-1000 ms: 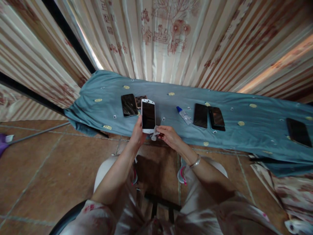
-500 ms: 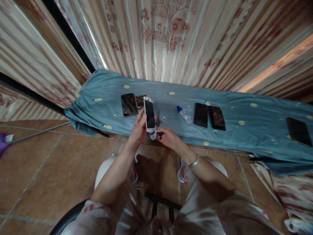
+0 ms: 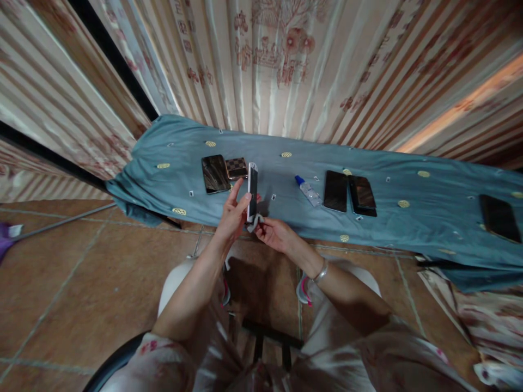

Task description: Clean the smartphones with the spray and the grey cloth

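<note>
Head view, left hand (image 3: 233, 216) gripping a slim white-edged smartphone (image 3: 252, 191) turned edge-on above the teal cloth-covered table (image 3: 429, 218), right hand (image 3: 274, 234) just below it, fingers pinched closed on a small pale wiping cloth (image 3: 256, 221) touching the phone's lower end, small clear bottle with blue cap (image 3: 308, 191) lying nearby.

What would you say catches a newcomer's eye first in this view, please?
First, the white phone held edge-on in the left hand at the near edge of the blue cloth, with the right hand pinching a small wipe just beneath it. Next, the other phones lying on the cloth: two left of the hands, a dark pair to the right beside a small spray bottle.
</note>
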Available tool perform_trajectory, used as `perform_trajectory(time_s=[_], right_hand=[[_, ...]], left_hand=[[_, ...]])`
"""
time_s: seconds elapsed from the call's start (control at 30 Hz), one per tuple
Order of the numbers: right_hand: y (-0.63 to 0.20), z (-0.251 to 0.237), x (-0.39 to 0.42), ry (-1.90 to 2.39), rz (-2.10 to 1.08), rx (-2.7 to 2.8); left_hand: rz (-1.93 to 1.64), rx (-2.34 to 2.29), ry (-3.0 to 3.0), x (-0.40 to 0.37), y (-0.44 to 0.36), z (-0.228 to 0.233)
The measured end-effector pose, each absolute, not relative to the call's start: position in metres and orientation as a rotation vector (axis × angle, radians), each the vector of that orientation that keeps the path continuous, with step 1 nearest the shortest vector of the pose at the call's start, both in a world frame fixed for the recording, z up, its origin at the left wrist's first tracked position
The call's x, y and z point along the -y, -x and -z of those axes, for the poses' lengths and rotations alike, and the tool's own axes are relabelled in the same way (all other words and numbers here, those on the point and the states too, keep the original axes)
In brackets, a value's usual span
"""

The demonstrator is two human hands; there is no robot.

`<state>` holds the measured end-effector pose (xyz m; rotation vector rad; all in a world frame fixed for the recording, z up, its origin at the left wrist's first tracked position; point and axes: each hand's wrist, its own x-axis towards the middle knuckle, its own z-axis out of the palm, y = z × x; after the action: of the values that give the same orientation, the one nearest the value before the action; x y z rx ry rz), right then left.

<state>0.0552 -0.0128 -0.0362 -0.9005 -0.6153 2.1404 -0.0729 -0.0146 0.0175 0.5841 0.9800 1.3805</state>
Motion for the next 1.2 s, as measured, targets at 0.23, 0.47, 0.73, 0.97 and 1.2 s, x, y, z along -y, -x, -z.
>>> perform_trajectory(time_s=[0.23,0.47,0.73,0.97,1.2], right_hand=[[-0.055,0.023,0.022,0.995,-2.271,0.550],[-0.063,-0.003,0.030,0.995,-2.131,1.096],[-0.092,-0.013,0.015,1.139,-1.075,1.730],[-0.084,-0.001,0.023,1.075,-0.402,2.130],[-0.068,-0.001,0.034,0.914,-0.255,2.156]], left_hand=[[-1.319,-1.054,-0.664,0.018,0.075,-0.017],[-1.392,-1.032,-0.583,0.014,0.072,-0.013],[-1.361,-0.837,-0.486,0.009,0.073,-0.009],[-1.302,-0.844,-0.305,0.008,0.058,-0.008],[-1.249,-0.864,-0.214,0.013,0.050,-0.003]])
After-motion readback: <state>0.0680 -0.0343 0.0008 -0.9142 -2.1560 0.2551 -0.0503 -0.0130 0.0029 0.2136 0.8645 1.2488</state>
